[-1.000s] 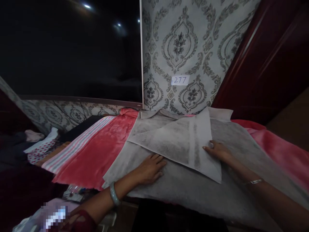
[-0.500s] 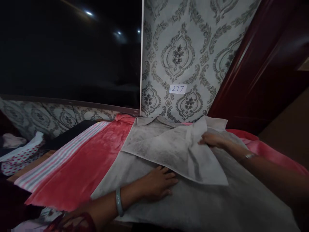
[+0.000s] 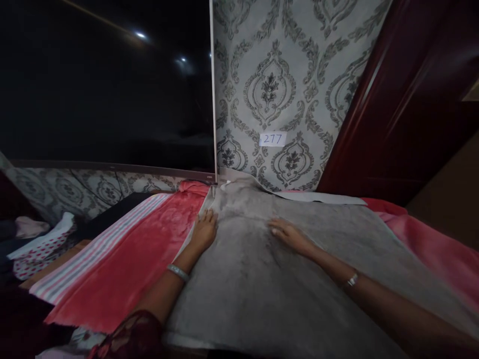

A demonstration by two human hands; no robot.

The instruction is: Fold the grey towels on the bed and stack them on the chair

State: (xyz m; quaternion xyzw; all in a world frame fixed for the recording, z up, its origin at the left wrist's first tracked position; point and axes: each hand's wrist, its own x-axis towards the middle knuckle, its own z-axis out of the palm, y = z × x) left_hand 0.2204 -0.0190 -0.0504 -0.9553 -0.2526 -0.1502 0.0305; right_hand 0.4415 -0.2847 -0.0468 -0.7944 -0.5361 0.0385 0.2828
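A large grey plush cloth (image 3: 239, 279) lies spread out before me, its far edge reaching up against the wall. My left hand (image 3: 204, 230) rests on the cloth near its left edge, palm down with the fingers stretched forward. Toward the middle of the same cloth lies my right hand (image 3: 292, 235), fingers extended to the left on the surface. Neither hand grips anything that I can see. Beneath the grey cloth a red towel (image 3: 123, 269) with a striped border (image 3: 101, 244) sticks out at the left.
A large dark television screen (image 3: 108, 89) stands at the back left, close behind the cloths. Patterned wallpaper (image 3: 269, 89) carries a paper label marked 277 (image 3: 273, 139). Pink-red fabric (image 3: 430, 239) shows at the right, and a polka-dot cloth (image 3: 41, 249) lies far left.
The folded-over flap of the grey cloth now lies flat toward the wall. My left hand has moved forward and left; my right hand has moved left and let go of the flap.
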